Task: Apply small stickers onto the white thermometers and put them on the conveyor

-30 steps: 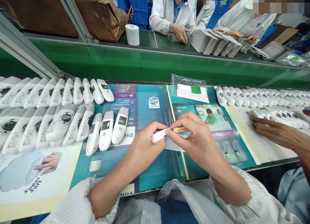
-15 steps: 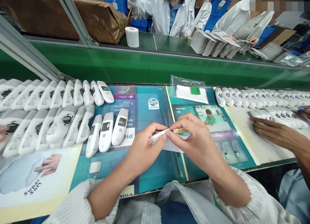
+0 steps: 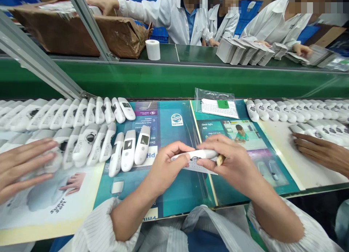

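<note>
A white handheld thermometer lies on its side between my two hands over the middle of the table. My left hand is closed round its left end, thumb in front. The fingers of my right hand pinch the other end and also keep hold of a short tan stick. Just beneath, a dotted white sheet is partly covered by my hands. To the left, white thermometers with small screens lie face up.
Rows of thermometers fill the left side, where a co-worker's hand reaches in. More thermometers line the right, near another person's hand. A clear bag lies behind my hands. A metal post slants at left.
The thermometer has turned, so more of its length shows, and my right hand has shifted right along it. At left a co-worker's hand has come farther in; across the bench an arm reaches into the brown bag.
</note>
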`<state>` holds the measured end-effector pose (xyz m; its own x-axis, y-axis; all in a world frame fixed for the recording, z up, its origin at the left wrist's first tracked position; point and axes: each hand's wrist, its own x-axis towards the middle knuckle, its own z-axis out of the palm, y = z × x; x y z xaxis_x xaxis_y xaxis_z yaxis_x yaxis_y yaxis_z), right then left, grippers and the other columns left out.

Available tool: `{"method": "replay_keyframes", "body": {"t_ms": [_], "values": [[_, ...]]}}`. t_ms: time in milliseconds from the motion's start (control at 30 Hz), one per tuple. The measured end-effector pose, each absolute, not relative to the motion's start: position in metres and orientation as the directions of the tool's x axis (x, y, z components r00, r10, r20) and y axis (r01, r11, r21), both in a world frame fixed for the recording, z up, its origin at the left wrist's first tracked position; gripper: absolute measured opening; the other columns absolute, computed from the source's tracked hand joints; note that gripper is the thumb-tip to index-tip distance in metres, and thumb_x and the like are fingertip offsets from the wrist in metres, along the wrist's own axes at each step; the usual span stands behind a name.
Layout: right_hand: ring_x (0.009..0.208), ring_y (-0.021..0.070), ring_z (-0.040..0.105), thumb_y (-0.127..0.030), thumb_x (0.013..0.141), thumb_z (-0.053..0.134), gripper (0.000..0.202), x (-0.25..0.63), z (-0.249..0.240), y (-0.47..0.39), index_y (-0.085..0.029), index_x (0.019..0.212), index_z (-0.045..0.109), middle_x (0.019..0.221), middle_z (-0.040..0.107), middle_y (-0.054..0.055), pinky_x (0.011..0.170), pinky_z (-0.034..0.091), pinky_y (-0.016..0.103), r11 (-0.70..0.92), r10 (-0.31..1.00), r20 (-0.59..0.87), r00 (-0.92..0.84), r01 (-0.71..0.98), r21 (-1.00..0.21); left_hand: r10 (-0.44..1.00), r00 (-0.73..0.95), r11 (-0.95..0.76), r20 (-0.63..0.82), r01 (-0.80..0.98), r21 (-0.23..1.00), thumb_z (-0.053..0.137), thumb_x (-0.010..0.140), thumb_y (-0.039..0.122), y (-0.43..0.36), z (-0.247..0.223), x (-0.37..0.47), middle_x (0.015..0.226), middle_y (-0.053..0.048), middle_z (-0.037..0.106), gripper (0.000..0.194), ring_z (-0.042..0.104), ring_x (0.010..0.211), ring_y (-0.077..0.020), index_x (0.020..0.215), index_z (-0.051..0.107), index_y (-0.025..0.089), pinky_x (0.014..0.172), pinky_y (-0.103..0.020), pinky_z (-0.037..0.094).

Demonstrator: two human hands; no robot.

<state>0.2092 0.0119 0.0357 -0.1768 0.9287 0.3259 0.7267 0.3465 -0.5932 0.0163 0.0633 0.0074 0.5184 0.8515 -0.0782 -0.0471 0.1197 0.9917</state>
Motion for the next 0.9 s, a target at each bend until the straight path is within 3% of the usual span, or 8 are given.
{"method": "replay_keyframes", "body": {"t_ms": [133, 200, 300, 433, 600, 667, 767, 900], "values": [[0.082, 0.0194, 0.068, -0.045, 0.091, 0.068, 0.021, 0.242, 0.031, 0.000, -0.028, 0.100, 0.076, 0.094, 0.073, 0.004, 0.068, 0.053, 0.030, 0.251, 0.960, 0.265, -0.093, 0.706, -0.662, 0.765, 0.635, -0.330, 0.104, 0.248, 0.911, 0.055, 0.093, 0.035, 0.066, 0.018, 0.003, 0.114, -0.010, 0.072, 0.027, 0.066, 0.100, -0.0258, 0.111, 0.069, 0.019, 0.085, -0.038, 0.052], [0.071, 0.0215, 0.066, -0.059, 0.084, 0.069, 0.038, 0.283, 0.033, -0.007, -0.025, 0.100, 0.077, 0.088, 0.073, 0.007, 0.057, 0.050, 0.032, 0.028, 0.963, 0.228, 0.143, 0.790, -0.613, 0.809, 0.525, -0.569, 0.265, 0.586, 0.577, 0.053, 0.096, 0.035, 0.073, 0.023, -0.013, 0.123, -0.015, 0.068, 0.031, 0.060, 0.115, -0.0349, 0.115, 0.068, 0.016, 0.097, -0.050, 0.047], [0.049, 0.0212, 0.055, -0.068, 0.079, 0.065, 0.051, 0.357, 0.038, -0.011, -0.022, 0.099, 0.075, 0.060, 0.062, 0.004, 0.045, 0.040, 0.033, -0.399, 0.849, 0.133, 0.511, 0.786, -0.471, 0.873, 0.376, -0.401, 0.312, 0.916, 0.018, 0.052, 0.098, 0.037, 0.087, 0.027, -0.037, 0.104, -0.020, 0.070, 0.033, 0.061, 0.105, -0.0438, 0.104, 0.070, 0.010, 0.087, -0.056, 0.048], [0.077, 0.0319, 0.066, -0.057, 0.080, 0.069, 0.037, 0.417, 0.043, -0.008, -0.022, 0.091, 0.071, 0.078, 0.067, 0.011, 0.066, 0.050, 0.042, -0.520, 0.790, 0.149, 0.595, 0.779, -0.351, 0.893, 0.444, -0.424, 0.076, 0.885, -0.191, 0.053, 0.097, 0.036, 0.098, 0.025, -0.047, 0.094, -0.020, 0.070, 0.040, 0.066, 0.094, -0.0407, 0.119, 0.062, 0.004, 0.076, -0.045, 0.051], [0.121, 0.0432, 0.055, -0.059, 0.078, 0.074, 0.062, 0.389, 0.042, -0.012, -0.017, 0.124, 0.064, 0.128, 0.057, 0.025, 0.096, 0.045, 0.052, -0.468, 0.813, 0.249, 0.526, 0.846, -0.258, 0.936, 0.342, -0.340, 0.077, 0.939, -0.047, 0.037, 0.093, 0.024, 0.097, 0.031, -0.031, 0.101, -0.020, 0.069, 0.050, 0.067, 0.092, -0.0397, 0.137, 0.050, 0.005, 0.066, -0.041, 0.046], [0.113, 0.0365, 0.061, -0.058, 0.087, 0.066, 0.051, 0.352, 0.038, -0.017, -0.020, 0.122, 0.065, 0.123, 0.062, 0.020, 0.091, 0.048, 0.046, -0.294, 0.879, 0.280, 0.386, 0.901, -0.318, 0.934, 0.334, -0.355, 0.125, 0.905, 0.233, 0.035, 0.091, 0.027, 0.090, 0.032, -0.020, 0.104, -0.017, 0.068, 0.048, 0.067, 0.087, -0.0345, 0.131, 0.055, 0.010, 0.067, -0.039, 0.045], [0.087, 0.0239, 0.069, -0.044, 0.098, 0.054, 0.027, 0.289, 0.026, -0.024, -0.023, 0.103, 0.069, 0.096, 0.072, 0.008, 0.075, 0.052, 0.035, 0.014, 0.959, 0.251, 0.130, 0.867, -0.499, 0.883, 0.469, -0.293, -0.001, 0.554, 0.779, 0.035, 0.088, 0.031, 0.077, 0.025, 0.003, 0.080, -0.006, 0.067, 0.039, 0.063, 0.074, -0.0246, 0.110, 0.063, 0.015, 0.067, -0.034, 0.046], [0.083, 0.0242, 0.070, -0.041, 0.093, 0.068, 0.039, 0.239, 0.010, -0.026, -0.022, 0.126, 0.060, 0.102, 0.074, 0.006, 0.068, 0.052, 0.033, 0.005, 0.998, 0.053, 0.023, 0.876, -0.483, 0.830, 0.546, -0.029, -0.116, 0.249, 0.968, 0.041, 0.087, 0.034, 0.064, 0.003, 0.034, 0.078, -0.002, 0.065, 0.033, 0.061, 0.076, -0.0208, 0.105, 0.062, 0.017, 0.073, -0.032, 0.048]]}}
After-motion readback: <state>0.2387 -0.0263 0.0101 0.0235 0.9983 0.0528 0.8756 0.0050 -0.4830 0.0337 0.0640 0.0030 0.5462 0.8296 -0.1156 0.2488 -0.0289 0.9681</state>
